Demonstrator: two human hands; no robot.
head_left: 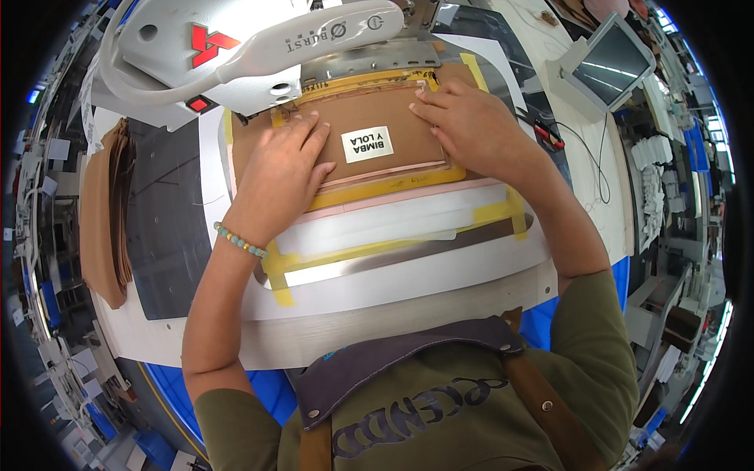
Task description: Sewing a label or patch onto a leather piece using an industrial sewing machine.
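Note:
A flat brown panel lies inside a yellow-edged sewing template in front of the machine head. A small white label with dark print rests on the panel, right of its middle. My left hand presses flat on the panel's left part, fingers stretched out, a bead bracelet on the wrist. On the far right part of the panel lies my right hand, its fingers spread along the edge. Neither hand grips anything. The panel's far left edge is partly hidden by my left hand.
The white sewing machine head overhangs the back left, with a grey cable cover. A stack of brown panels stands at the left. Red-handled snips lie right of my right hand, near a screen on a stand.

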